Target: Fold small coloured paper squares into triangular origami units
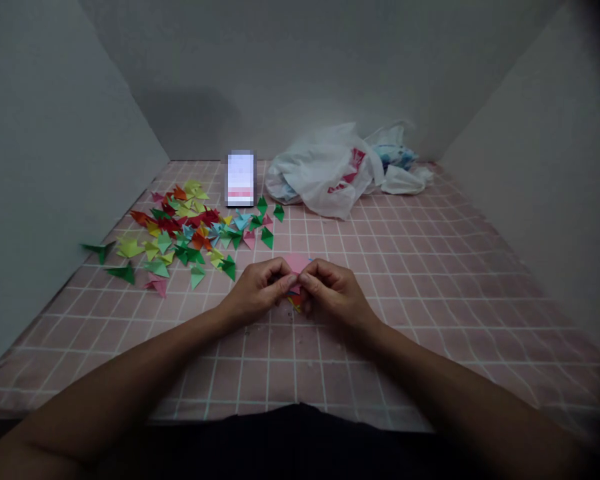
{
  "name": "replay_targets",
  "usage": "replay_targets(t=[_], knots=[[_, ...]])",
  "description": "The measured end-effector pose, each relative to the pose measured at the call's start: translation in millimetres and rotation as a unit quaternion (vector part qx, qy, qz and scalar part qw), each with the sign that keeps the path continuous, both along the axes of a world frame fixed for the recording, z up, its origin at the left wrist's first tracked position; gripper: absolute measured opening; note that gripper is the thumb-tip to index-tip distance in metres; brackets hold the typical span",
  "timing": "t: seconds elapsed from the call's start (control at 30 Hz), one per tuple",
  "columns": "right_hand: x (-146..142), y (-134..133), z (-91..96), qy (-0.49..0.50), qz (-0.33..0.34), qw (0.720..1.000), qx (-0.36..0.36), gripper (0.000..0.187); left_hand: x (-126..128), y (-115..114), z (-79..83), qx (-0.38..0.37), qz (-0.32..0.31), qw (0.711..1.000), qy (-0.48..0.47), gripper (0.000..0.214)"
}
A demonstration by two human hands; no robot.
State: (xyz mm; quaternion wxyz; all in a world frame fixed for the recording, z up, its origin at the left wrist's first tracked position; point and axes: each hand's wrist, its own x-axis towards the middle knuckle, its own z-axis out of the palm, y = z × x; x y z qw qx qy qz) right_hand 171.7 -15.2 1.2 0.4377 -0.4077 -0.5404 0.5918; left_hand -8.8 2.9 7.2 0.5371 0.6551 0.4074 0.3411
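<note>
Both hands point(257, 288) point(336, 293) pinch pink paper point(296, 262), partly hiding it and the orange-yellow paper point(295, 302) just below.

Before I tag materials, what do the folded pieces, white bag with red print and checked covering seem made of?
Folded pieces: probably matte paper, from crisp creases and flat facets. White bag: likely thin plastic film, slightly translucent and crumpled. Checked covering: flexible, since it ripples at the right, and dullish; cloth or vinyl, I can't tell.
</note>
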Motion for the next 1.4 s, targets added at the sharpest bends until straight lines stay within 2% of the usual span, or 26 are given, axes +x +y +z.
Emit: replay_targets(t=[0.17, 0.37, 0.5, 0.6, 0.77, 0.87, 1.03, 1.27, 1.4], knots=[[-1, -6, 0.5, -0.032, -0.029, 0.999, 0.004, 0.03, 3, -2, 1.6, -0.074, -0.039, 0.996, -0.037, 0.031], [0, -7, -0.3, -0.019, -0.029, 0.999, -0.019, 0.035, 3, -4, 3.7, -0.043, -0.001, 0.999, 0.005, 0.032], [0, -4, -3.6, -0.034, -0.041, 0.998, -0.019, 0.038, 3, -2, 3.1, -0.078, 0.008, 0.997, 0.001, 0.036], [1, -4, -3.7, -0.046, -0.038, 0.998, -0.019, 0.034, 3, -2, 1.7, -0.113, -0.012, 0.993, -0.02, 0.033], [3, -4, 0.3, -0.116, -0.022, 0.993, 0.03, 0.034, 3, -5, 0.7, -0.139, -0.052, 0.988, -0.034, 0.032], [5, -3, 1.2, -0.139, -0.029, 0.989, 0.051, 0.033, 3, -5, 0.7, -0.127, -0.047, 0.991, -0.021, 0.029], [8, 1, 3.9, -0.201, -0.019, 0.97, 0.134, 0.033, 2, -5, 1.0, -0.112, -0.032, 0.993, 0.004, 0.031], [12, 5, 11.5, -0.203, 0.036, 0.965, 0.161, 0.035, 0, -5, 4.0, -0.149, -0.061, 0.986, -0.045, 0.029], [14, 7, 15.0, -0.192, 0.051, 0.963, 0.183, 0.033, -1, -4, 8.6, -0.133, -0.082, 0.987, -0.041, 0.03]])
